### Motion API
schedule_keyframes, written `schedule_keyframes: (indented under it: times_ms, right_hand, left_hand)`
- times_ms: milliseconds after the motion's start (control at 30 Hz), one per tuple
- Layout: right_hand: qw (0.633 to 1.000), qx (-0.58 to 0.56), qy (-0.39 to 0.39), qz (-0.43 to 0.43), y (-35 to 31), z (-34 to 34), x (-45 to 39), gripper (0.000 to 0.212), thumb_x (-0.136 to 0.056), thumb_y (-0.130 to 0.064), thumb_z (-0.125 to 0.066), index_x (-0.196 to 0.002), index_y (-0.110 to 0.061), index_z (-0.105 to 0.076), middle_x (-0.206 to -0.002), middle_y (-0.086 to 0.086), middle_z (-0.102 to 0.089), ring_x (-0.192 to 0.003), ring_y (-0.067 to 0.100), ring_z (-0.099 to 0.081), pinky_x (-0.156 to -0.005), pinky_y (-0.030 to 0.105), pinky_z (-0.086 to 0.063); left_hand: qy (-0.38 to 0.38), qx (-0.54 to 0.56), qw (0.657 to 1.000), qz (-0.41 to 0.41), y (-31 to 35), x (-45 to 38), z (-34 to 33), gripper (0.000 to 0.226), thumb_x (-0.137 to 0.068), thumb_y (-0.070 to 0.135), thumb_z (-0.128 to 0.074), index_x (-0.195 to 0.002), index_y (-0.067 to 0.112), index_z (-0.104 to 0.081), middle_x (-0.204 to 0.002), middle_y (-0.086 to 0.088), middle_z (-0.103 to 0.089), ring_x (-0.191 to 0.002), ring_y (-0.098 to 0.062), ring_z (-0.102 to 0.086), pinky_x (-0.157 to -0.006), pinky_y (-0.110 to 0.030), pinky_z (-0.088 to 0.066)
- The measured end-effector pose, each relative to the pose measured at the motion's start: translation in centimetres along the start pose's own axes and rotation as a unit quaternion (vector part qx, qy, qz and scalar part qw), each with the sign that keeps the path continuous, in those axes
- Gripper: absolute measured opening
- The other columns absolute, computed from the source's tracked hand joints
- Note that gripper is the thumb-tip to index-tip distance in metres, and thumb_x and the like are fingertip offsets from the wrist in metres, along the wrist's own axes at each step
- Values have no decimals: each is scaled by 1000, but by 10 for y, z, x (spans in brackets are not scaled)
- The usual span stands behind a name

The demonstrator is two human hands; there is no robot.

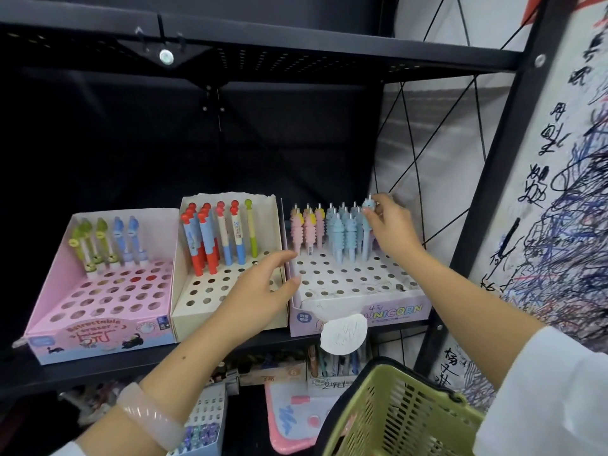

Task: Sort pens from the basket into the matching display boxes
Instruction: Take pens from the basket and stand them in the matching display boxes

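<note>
Three display boxes stand side by side on a black shelf. The pink box (98, 330) on the left holds green and blue pens. The cream box (230, 311) in the middle holds red-topped pens. The unicorn box (362, 311) on the right holds pink and blue unicorn pens. My right hand (391, 225) pinches the top of a blue unicorn pen (366, 232) standing in the back row of that box. My left hand (263, 291) rests with relaxed fingers on the divider between the cream and unicorn boxes. A green basket (394, 413) hangs at the lower right; its contents are hidden.
A black shelf board (263, 54) runs overhead. A black upright post (487, 192) and a scribbled paper wall (559, 192) stand to the right. A lower shelf holds more pen boxes (204, 432) and a pink board (289, 422).
</note>
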State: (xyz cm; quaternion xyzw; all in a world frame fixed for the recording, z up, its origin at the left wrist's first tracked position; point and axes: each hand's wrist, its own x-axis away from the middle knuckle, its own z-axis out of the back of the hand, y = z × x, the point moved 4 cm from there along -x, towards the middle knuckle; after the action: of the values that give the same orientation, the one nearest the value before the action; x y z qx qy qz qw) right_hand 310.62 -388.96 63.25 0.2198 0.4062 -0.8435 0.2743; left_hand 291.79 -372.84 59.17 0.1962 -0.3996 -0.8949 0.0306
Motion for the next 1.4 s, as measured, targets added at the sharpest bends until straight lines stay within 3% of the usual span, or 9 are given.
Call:
schedule_keyframes:
  times_ms: [233, 367, 500, 767, 1033, 1133, 1200, 1300, 1400]
  right_hand:
    - [990, 83, -106, -37, 10, -11, 7, 26, -97, -17, -43, -119, -3, -50, -98, 15, -63, -87, 28, -62, -100, 37, -42]
    - [979, 120, -159, -51, 19, -16, 27, 35, -98, -13, -42, -131, -2, -43, -114, 17, -60, -74, 19, -53, -66, 22, -37]
    - [982, 106, -151, -46, 8, 4, 51, 35, -95, -12, -44, -128, -1, -50, -107, 17, -61, -100, 29, -57, -89, 28, -43]
    - [984, 18, -176, 36, 5, 43, 167, 23, -95, -11, -48, -112, -9, -63, -103, -2, -62, -97, 11, -57, -84, 19, -44]
    - [889, 93, -397, -211, 130, -32, 314, 28, -93, -11, -49, -119, -4, -59, -118, 13, -64, -105, 23, -60, -82, 19, -41]
    - [829, 71, -443, -335, 156, -74, 356, 20, -95, -21, -51, -89, -5, -61, -87, 18, -61, -80, 27, -59, -70, 36, -45]
    - [816, 50, -432, -381, 163, -96, 373, 34, -94, -28, -53, -65, -12, -44, -62, 8, -42, -55, 15, -42, -53, 28, -33]
    - [818, -1, -374, -436, 162, -117, 388, 33, -89, -33, -60, -89, -8, -38, -66, 0, -42, -56, 9, -43, -46, 22, -34]
    - [828, -115, -311, -451, 150, -131, 402, 20, -87, -17, -65, -92, -7, -48, -82, 7, -55, -75, 21, -57, -73, 35, -53]
  left_hand:
    - [3, 11, 1000, -8, 1, 7, 2, 41, -94, 26, -51, -134, 31, -43, -126, 22, -43, -120, 5, -38, -91, -8, -29]
    - [-8, 24, 1000, -14, 4, 20, -1, 43, -93, 26, -51, -134, 31, -41, -126, 22, -43, -120, 5, -39, -99, -18, -29]
    - [-18, 66, 998, -10, 11, 35, -14, 37, -93, 24, -52, -128, 33, -44, -125, 20, -47, -119, 3, -42, -102, -20, -32]
    - [-105, 107, 989, -1, 4, 92, -107, 33, -92, 17, -54, -124, 21, -52, -118, 12, -53, -115, -2, -48, -100, -16, -35]
    - [-225, -50, 973, 4, -44, 144, -179, 37, -97, 27, -45, -133, 25, -45, -137, 6, -47, -128, -9, -39, -94, -14, -28]
    - [-219, -53, 974, -16, -49, 145, -183, 35, -96, 29, -45, -131, 30, -48, -135, 9, -49, -128, -7, -39, -95, -15, -29]
    - [-202, -33, 979, -15, -51, 145, -182, 33, -96, 29, -45, -128, 32, -50, -133, 12, -50, -126, -4, -39, -95, -15, -31]
    - [-187, -8, 982, -20, -51, 145, -181, 31, -95, 26, -47, -125, 32, -53, -128, 16, -52, -120, 4, -41, -96, -12, -30]
    - [-173, 22, 984, -24, -50, 145, -180, 30, -93, 22, -49, -122, 30, -57, -121, 19, -54, -113, 13, -40, -93, 1, -25]
